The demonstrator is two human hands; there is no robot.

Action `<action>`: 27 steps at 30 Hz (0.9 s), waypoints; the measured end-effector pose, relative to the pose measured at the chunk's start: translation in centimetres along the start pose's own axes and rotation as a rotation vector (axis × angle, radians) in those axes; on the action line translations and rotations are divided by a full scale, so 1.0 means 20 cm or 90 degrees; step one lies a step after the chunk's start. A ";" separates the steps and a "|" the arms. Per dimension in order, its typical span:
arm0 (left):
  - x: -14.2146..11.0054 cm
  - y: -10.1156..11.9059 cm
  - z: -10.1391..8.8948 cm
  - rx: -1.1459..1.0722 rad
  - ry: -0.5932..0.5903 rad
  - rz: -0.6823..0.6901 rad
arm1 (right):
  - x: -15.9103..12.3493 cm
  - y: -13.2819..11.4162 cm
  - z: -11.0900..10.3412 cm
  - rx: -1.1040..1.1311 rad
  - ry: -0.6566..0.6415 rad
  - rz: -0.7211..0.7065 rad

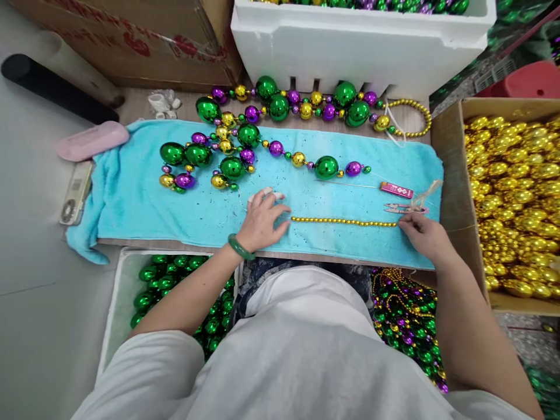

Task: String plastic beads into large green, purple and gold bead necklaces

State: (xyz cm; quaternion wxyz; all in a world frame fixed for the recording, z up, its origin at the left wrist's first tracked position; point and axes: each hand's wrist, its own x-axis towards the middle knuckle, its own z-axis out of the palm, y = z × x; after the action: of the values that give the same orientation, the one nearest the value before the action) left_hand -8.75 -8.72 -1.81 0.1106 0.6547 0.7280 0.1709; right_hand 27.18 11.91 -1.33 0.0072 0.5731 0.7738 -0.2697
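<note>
A straight strand of small gold beads (343,221) lies across a turquoise towel (140,198). My left hand (262,221), wearing a green bangle, rests on the towel at the strand's left end, fingers curled and pressing there. At the strand's right end my right hand (422,233) pinches the beads. Just above it lie small pink thread snips (405,207) and a long needle with a pink tag (396,189). A long string of large green, purple and gold balls (280,125) lies coiled on the towel's far half.
A cardboard box of gold balls (516,192) stands at right. A white foam box (363,44) sits at the back. Below the table edge are a tub of green balls (175,286) and a heap of mixed bead strings (406,315). A pink case (91,140) lies at left.
</note>
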 end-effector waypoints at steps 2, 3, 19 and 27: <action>0.03 0.04 0.04 -0.006 -0.002 0.019 | 0.00 -0.01 0.00 -0.005 -0.002 0.006; 0.04 0.06 0.05 -0.006 -0.003 0.027 | 0.00 -0.01 0.00 -0.006 -0.002 0.007; 0.08 0.16 0.07 0.002 -0.023 0.039 | -0.01 0.01 0.01 -0.007 0.016 -0.032; 0.07 0.09 0.04 0.040 -0.028 0.006 | -0.01 0.00 0.01 -0.011 0.001 -0.017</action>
State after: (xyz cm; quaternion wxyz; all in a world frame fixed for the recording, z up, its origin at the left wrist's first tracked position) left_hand -6.92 -7.10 -1.65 0.1050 0.6650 0.7272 0.1340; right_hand 27.16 11.61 -1.32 0.0079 0.5628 0.7836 -0.2629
